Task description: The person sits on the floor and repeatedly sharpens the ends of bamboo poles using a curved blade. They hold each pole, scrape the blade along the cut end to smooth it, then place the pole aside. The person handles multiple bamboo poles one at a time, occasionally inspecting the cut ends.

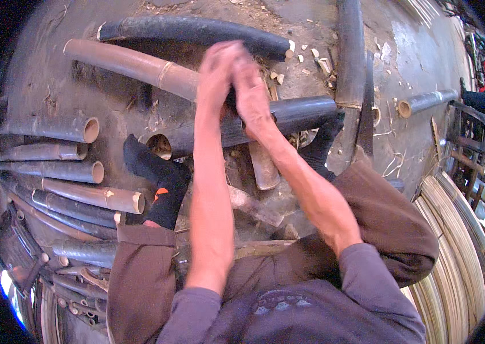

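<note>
My left hand [215, 71] and my right hand [248, 83] are brought close together in front of me, both smeared by motion. Their fingers are too blurred to show whether they grip anything. Just below them, a thick dark bamboo pole [305, 113] lies crosswise between my feet, its hollow end at the left. A brown bamboo pole [133, 67] runs in from the left and passes behind my left hand. Under my right wrist, a short split piece of bamboo or wood [263, 166] rests against the dark pole.
Farther off lie a curved dark pole [196, 32] and an upright-running pole [350, 57]. Several cut bamboo lengths [53, 171] are spread at the left. Wood chips [315, 53] litter the ground. A coil of pale strips [454, 246] stands at the right, near a dark frame [474, 135].
</note>
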A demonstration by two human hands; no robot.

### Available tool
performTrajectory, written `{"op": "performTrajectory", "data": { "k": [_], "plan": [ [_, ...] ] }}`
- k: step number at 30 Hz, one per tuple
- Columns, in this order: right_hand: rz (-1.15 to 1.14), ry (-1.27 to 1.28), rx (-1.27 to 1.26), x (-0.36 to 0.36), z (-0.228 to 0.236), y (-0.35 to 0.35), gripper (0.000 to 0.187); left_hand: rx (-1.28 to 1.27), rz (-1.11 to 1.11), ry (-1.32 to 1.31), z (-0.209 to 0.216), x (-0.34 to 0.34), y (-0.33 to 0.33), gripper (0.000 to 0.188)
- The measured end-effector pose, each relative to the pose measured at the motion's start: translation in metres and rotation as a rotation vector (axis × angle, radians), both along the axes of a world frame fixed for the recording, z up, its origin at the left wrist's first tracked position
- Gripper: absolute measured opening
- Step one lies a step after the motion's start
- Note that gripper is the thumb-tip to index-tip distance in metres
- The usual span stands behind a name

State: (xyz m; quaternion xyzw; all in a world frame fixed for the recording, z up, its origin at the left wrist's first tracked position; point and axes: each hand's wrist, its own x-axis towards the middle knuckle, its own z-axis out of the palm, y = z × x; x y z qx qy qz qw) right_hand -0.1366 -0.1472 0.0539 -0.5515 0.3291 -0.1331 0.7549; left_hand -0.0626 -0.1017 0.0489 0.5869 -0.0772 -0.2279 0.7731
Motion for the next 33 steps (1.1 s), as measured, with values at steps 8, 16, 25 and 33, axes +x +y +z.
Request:
{"op": "performTrajectory", "data": {
  "k": [8,16,25,33],
  "plan": [
    [-0.097,-0.151,-0.215,0.006,-0.005,-0.006,0.051,0.134,0.019,-0.098,0.004,0.004,-0.014,0.03],
    [0.302,-0.189,-0.011,-0.004,-0.006,0.008,0.051,0.184,0.444,-0.109,0.022,-0.029,0.021,0.029],
    [0.34,0.068,-0.212,-0.016,-0.005,0.003,0.05,0.077,0.298,-0.183,0.0,-0.037,0.026,0.031],
    [0.416,-0.074,-0.036,-0.01,-0.002,0.0,0.052,0.264,0.442,-0.11,0.018,-0.036,0.021,0.036]
  ]
}}
